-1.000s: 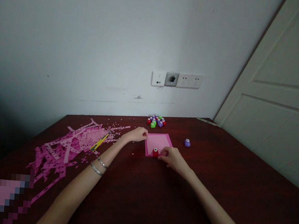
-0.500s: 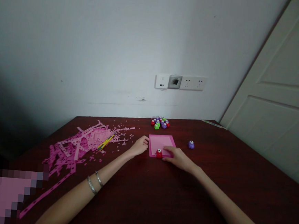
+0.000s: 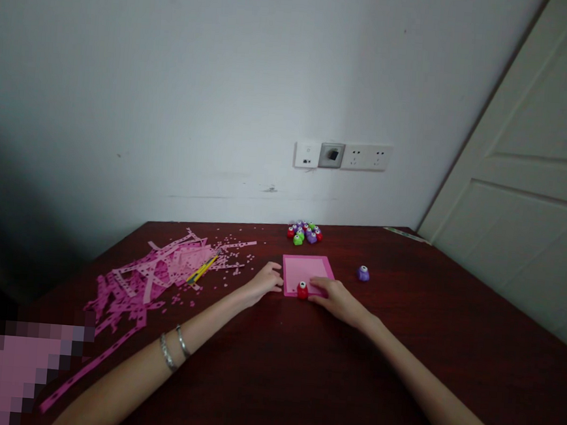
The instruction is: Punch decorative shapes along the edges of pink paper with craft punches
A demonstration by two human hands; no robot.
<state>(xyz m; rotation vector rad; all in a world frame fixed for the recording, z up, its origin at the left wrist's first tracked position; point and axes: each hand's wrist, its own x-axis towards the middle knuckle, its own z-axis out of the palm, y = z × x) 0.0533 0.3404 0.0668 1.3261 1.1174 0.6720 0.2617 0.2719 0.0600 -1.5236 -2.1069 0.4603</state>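
Observation:
A square of pink paper (image 3: 306,267), paler inside a darker pink border, lies on the dark red table. On its near edge stands a small red craft punch (image 3: 302,291) with a round white top. My right hand (image 3: 338,299) rests over the paper's near right part, fingers stretched out on it. Its thumb lies apart from the fingers at the near edge, and the fingertips are close beside the punch. Just by the paper's left edge is my left hand (image 3: 264,283), fingers apart and slightly bent, with nothing visible in it.
A purple punch (image 3: 363,273) stands right of the paper. Behind it sits a cluster of several coloured punches (image 3: 305,232). Punched pink strips (image 3: 161,268), tiny cut-outs and a yellow utility knife (image 3: 203,268) lie left. Wall sockets (image 3: 366,158) are above the table.
My left hand has shifted slightly toward me, and its fingers have spread along the paper's left edge. My right hand, the paper and the red punch stay put.

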